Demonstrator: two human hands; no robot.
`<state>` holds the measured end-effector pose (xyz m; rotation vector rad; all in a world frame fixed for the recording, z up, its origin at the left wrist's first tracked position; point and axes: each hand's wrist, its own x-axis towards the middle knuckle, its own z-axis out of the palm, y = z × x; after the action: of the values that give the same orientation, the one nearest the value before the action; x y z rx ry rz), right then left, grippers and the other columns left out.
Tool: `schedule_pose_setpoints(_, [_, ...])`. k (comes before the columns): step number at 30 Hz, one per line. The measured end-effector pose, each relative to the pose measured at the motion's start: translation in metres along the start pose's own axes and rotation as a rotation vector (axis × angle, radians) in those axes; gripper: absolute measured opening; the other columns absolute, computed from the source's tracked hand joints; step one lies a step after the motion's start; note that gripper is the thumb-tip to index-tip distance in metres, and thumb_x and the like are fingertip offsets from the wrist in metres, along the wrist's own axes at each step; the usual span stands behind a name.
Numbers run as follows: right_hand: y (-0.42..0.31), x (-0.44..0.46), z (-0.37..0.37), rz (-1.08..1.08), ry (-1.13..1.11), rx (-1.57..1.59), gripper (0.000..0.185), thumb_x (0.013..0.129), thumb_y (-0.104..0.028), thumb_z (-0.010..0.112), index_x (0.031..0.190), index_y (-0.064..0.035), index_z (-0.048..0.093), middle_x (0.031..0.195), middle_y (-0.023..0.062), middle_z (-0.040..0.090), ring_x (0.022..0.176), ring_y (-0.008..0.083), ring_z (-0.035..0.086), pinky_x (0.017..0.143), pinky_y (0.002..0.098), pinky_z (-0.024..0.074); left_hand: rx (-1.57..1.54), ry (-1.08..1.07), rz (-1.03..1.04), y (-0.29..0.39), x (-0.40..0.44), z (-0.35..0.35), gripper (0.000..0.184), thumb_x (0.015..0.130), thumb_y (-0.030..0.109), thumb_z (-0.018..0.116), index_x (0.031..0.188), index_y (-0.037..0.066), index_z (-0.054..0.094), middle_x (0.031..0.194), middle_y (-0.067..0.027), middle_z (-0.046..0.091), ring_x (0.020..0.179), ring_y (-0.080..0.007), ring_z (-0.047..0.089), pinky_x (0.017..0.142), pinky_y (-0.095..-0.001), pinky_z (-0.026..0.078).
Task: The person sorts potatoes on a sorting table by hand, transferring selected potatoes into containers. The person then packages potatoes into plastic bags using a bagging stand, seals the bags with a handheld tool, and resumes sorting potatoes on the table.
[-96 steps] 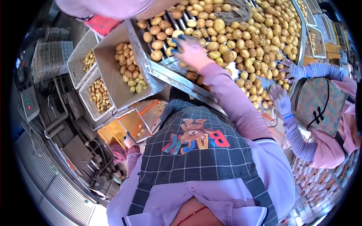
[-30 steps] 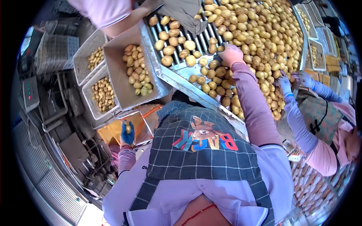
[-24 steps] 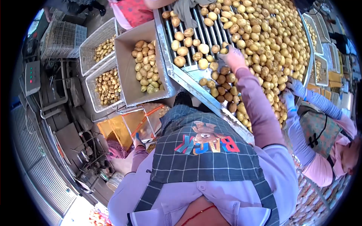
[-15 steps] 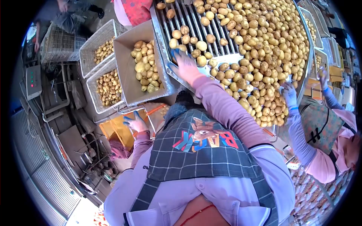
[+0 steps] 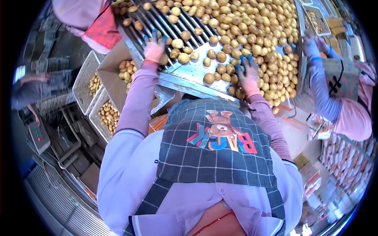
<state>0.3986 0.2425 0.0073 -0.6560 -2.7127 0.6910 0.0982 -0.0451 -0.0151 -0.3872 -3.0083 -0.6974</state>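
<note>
My left hand [image 5: 154, 49], in a blue-fingered glove, is over the left side of the metal roller rack [image 5: 177, 26] with its fingers spread. A few loose potatoes [image 5: 177, 43] lie just right of it. My right hand [image 5: 248, 74] reaches onto the front of the potato heap [image 5: 258, 35], its gloved fingers apart and touching potatoes; whether any lie under the palm is hidden. Between my hands is a bare pale metal plate [image 5: 184, 72], with several potatoes along its right side.
At the left stand a cardboard-lined box [image 5: 114, 72] and white crates [image 5: 83, 80] holding potatoes. A co-worker in pink [image 5: 350, 114] works at the right edge of the heap. Another person's pink head covering [image 5: 80, 17] is beyond the rack at upper left.
My left hand has risen from beside the crates onto the rack. My right hand has moved right, from the rollers to the heap. Potatoes have shifted off part of the plate; the view has turned.
</note>
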Motion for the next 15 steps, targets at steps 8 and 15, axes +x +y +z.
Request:
schedule_pose_setpoints(8, [0.049,-0.046,-0.037,0.041,-0.059,-0.235,0.046,0.086,-0.024,0.059,0.131,-0.0189,0.054,0.135,0.017,0.049,0.126,0.035,0.044,0.112,0.0479,0.0263,-0.513,-0.675,0.506,0.102,-0.089,-0.006,0.037,0.084,0.025,0.063,0.117,0.01,0.065,0.132,-0.0187,0.054,0.123,-0.0376,0.049,0.102,-0.04,0.04])
schedule_pose_setpoints(15, [0.072,-0.039,-0.032,0.118,0.003,-0.332,0.045,0.087,-0.025,0.056,0.132,-0.0209,0.053,0.132,0.0174,0.051,0.126,0.0344,0.044,0.11,0.0481,0.0279,0.031,-0.868,0.443,0.154,-0.142,-0.04,0.047,0.076,0.045,0.072,0.103,0.007,0.067,0.096,-0.0175,0.067,0.089,-0.0314,0.066,0.078,-0.0393,0.051])
